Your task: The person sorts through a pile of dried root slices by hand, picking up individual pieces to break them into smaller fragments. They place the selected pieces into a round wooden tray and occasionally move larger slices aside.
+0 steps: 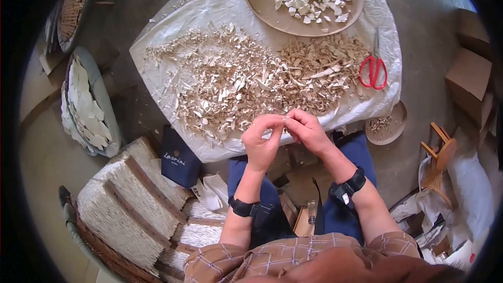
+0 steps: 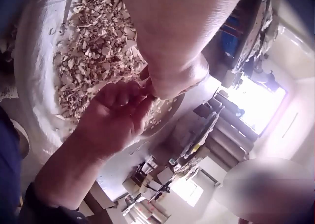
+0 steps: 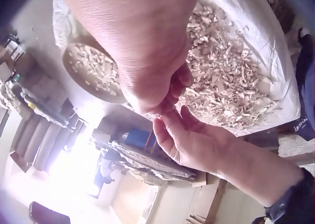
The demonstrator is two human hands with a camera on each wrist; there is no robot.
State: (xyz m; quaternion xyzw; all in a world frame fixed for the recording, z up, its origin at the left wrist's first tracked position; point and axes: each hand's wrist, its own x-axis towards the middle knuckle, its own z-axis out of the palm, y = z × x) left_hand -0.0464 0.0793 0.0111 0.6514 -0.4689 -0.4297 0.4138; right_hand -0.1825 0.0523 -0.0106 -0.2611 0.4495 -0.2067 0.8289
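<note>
Above the near edge of a white sheet, the left hand and right hand meet at their fingertips, fingers bent. A tiny pale piece appears pinched between them, its shape unclear. In the left wrist view the right hand has curled fingers against the left hand. The right wrist view has the left hand's thumb and forefinger at the right hand, which hides the piece. Beyond the hands spreads a heap of pale chips.
A round tray of larger white pieces stands at the far side. Red-handled scissors lie on the sheet's right. A small bowl sits below the right edge; a dark blue bag stands lower left.
</note>
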